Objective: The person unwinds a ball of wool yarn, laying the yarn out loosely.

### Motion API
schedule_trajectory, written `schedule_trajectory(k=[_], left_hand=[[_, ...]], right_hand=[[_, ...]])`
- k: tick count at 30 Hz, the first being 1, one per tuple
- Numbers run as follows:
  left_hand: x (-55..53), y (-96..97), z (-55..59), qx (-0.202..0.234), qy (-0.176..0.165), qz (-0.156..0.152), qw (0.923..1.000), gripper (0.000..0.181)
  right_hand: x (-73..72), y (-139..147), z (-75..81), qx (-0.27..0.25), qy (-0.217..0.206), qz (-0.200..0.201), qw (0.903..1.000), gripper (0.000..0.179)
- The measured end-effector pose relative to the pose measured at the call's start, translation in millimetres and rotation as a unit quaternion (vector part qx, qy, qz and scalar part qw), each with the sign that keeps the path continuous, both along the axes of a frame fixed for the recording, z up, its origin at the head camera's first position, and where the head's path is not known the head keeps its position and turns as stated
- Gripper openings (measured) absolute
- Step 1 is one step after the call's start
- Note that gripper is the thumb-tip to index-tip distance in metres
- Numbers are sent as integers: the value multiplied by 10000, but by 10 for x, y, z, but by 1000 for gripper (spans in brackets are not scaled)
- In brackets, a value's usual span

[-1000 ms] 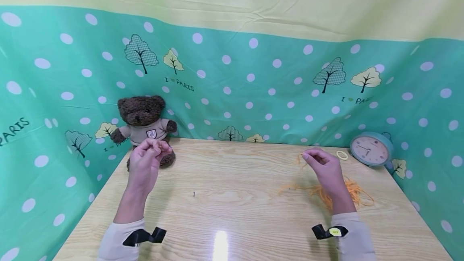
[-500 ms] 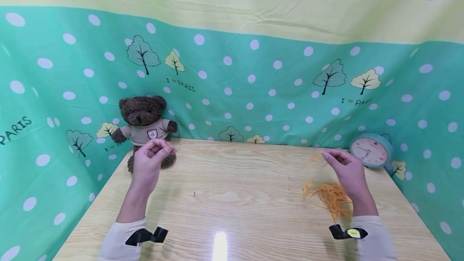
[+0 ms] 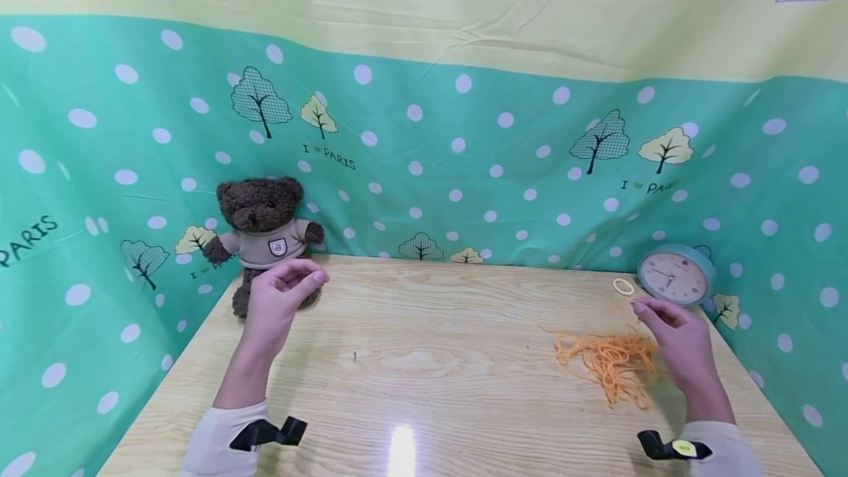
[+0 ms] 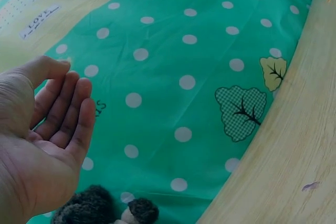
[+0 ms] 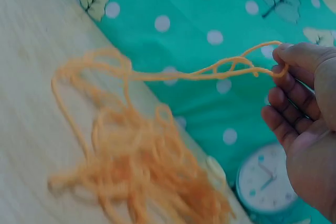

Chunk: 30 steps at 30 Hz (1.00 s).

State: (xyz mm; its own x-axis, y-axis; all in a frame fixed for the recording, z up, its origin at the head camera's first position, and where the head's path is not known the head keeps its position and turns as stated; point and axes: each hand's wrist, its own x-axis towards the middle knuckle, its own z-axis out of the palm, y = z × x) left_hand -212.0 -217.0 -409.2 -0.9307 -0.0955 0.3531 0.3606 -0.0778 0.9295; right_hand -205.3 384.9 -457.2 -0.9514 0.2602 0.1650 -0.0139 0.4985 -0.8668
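Observation:
Orange yarn [image 3: 612, 363] lies in a loose tangle on the right side of the table. My right hand [image 3: 679, 333] pinches a loop of this yarn between thumb and index finger, just right of the tangle. In the right wrist view, strands of the yarn [image 5: 184, 76] run from the fingertips back to the heap. On the left, my left hand [image 3: 285, 300] is raised in front of the teddy bear [image 3: 258, 216]. Its fingers are loosely curved, the thumb is close to the fingertips, and I see nothing between them.
A teal clock [image 3: 676, 276] stands at the back right corner, with a pale yellow ring [image 3: 623, 286] beside it. A small dark mark or bit [image 3: 354, 356] is on the wooden table [image 3: 424, 403]. Polka-dot cloth [image 3: 424, 138] hangs behind and on both sides.
My right hand has moved right and slightly down with the yarn, and the trailing strands have drawn toward the tangle. The left hand stays almost in place, its thumb and fingers somewhat looser.

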Motion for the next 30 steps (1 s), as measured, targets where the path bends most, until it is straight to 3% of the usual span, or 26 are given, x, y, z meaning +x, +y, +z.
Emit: schedule_trajectory(k=[12, 21, 26, 30], left_hand=[[34, -12, -3, -535, -279, -6, 9982, 10], [-22, 40, -48, -1006, -386, -328, 9936, 20], [-35, 58, -83, -1637, -760, -476, 9824, 30], [-13, 31, -30, -2546, -833, -445, 9624, 31]], right_hand=[[89, 358, -346, -126, -866, -200, 9960, 49], [27, 539, -495, 138, -1687, -907, 9814, 68], [5, 541, -509, 189, -1761, -1293, 9757, 64], [27, 495, -324, -40, -1442, -1369, 9800, 60]])
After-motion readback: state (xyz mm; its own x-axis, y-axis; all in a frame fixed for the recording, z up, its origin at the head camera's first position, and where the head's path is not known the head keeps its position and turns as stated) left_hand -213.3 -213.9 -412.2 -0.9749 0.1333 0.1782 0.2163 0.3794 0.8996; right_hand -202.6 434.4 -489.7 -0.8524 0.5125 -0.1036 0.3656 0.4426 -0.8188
